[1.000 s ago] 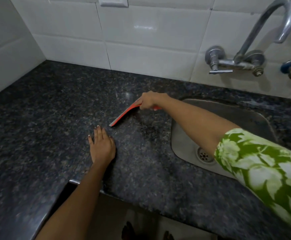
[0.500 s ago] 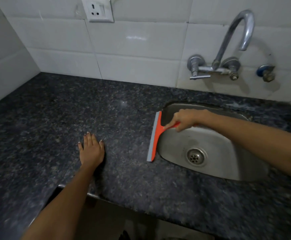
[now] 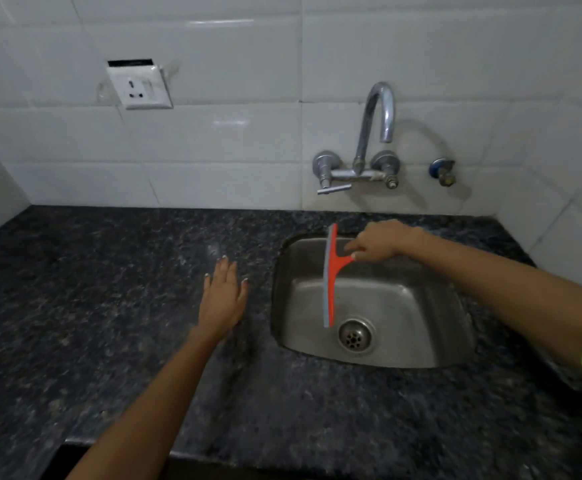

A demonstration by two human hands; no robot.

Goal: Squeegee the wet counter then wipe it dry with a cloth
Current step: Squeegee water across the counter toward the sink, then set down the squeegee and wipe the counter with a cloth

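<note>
The red squeegee (image 3: 331,275) with a grey rubber blade hangs over the steel sink (image 3: 421,351), blade running front to back above the basin. My right hand (image 3: 378,241) grips its short handle from the right. My left hand (image 3: 223,299) lies flat with straight fingers on the dark speckled granite counter (image 3: 109,306), just left of the sink. No cloth is in view.
A chrome tap (image 3: 374,133) with two valves juts from the white tiled wall above the sink, a small blue valve (image 3: 442,171) to its right. A wall socket (image 3: 139,85) sits at upper left. The counter's front edge (image 3: 213,459) runs along the bottom.
My right hand has swept the squeegee rightward off the counter and over the sink basin. The left hand stays flat on the counter. The view has tilted up.
</note>
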